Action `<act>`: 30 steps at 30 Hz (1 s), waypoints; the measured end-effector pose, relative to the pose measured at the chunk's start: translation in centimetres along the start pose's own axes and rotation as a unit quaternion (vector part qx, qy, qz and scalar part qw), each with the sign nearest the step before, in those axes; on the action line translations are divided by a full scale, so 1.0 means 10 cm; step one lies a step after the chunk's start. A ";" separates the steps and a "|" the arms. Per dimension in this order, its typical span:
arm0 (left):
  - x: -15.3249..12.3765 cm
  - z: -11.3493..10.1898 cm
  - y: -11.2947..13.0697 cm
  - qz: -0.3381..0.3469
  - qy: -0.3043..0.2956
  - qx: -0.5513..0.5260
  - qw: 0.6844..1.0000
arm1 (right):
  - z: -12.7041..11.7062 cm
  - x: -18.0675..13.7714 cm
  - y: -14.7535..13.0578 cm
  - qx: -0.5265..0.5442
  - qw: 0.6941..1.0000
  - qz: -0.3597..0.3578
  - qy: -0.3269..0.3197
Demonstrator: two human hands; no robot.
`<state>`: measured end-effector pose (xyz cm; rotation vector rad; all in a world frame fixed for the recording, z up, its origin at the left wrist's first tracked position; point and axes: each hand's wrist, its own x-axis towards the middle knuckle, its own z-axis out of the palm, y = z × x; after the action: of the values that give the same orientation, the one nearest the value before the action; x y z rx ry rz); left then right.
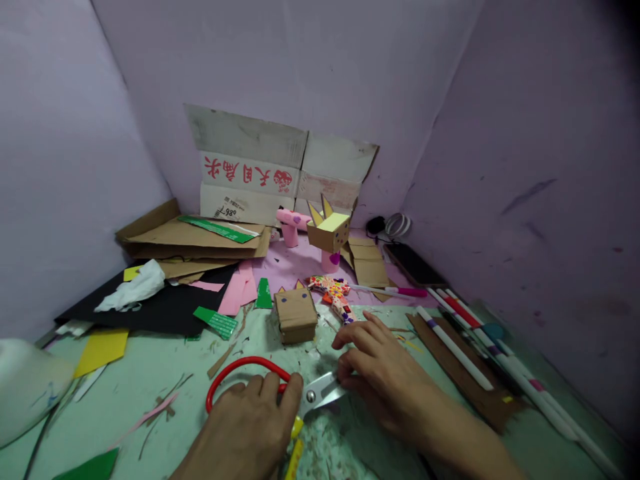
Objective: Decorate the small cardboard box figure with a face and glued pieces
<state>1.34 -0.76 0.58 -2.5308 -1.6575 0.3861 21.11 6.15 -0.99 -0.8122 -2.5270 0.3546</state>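
In the head view, the small cardboard box (pixel 295 315) with two pointed ears stands on the green table (pixel 150 380) and serves as the marker for everything else. Just in front of the box, towards the person, lie the red-handled scissors (pixel 311 395), their blades pointing to the right. In front of the box and slightly left, the left hand (pixel 245 427) rests over the handle, its fingers (pixel 273 387) curled around the red loop and gripping it. In front of the box and to the right, the right hand (pixel 383 377) lies palm down with its fingers (pixel 350 365) loosely bent and their tips at the blade ends; whether they pinch anything cannot be told. Right behind the box, to its right, lies a bright patterned piece (pixel 334 292), and a pink-tipped pen (pixel 395 291) lies farther right. Well right of the box, white markers (pixel 455 347) rest on a brown strip. Left of the box spreads a black sheet (pixel 165 308), and a cardboard figure with a yellow top (pixel 329 231) stands behind it.
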 end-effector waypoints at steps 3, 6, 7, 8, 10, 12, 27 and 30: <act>0.00 0.01 -0.01 -0.003 0.004 -0.001 1.000 | -0.01 0.00 -0.02 0.020 0.999 -0.004 0.034; 0.00 0.03 -0.03 -0.011 0.012 -0.011 1.000 | -0.05 -0.02 -0.04 0.083 0.987 0.008 0.135; -0.01 0.03 -0.04 -0.015 0.017 -0.019 1.000 | -0.05 -0.03 -0.05 0.108 0.978 0.020 0.178; -0.02 0.05 -0.06 -0.021 0.024 -0.029 0.999 | -0.06 -0.04 -0.06 0.133 0.965 0.038 0.221; -0.05 0.07 -0.09 -0.035 0.052 -0.046 0.997 | -0.05 -0.06 -0.06 0.194 0.927 0.095 0.307; -0.07 0.10 -0.12 -0.048 0.090 -0.045 0.994 | -0.03 -0.07 -0.04 0.283 0.868 0.179 0.367; -0.06 -0.03 -0.04 -0.119 0.180 0.090 0.972 | 0.22 0.18 -0.23 0.829 0.352 0.410 0.142; -0.05 0.02 -0.02 -0.137 0.197 0.073 0.968 | 0.20 0.18 -0.20 0.827 0.355 0.406 0.159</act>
<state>0.92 -1.19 0.51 -2.0633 -1.7086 -0.0207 17.89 5.42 -1.32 -0.7715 -0.1590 2.1352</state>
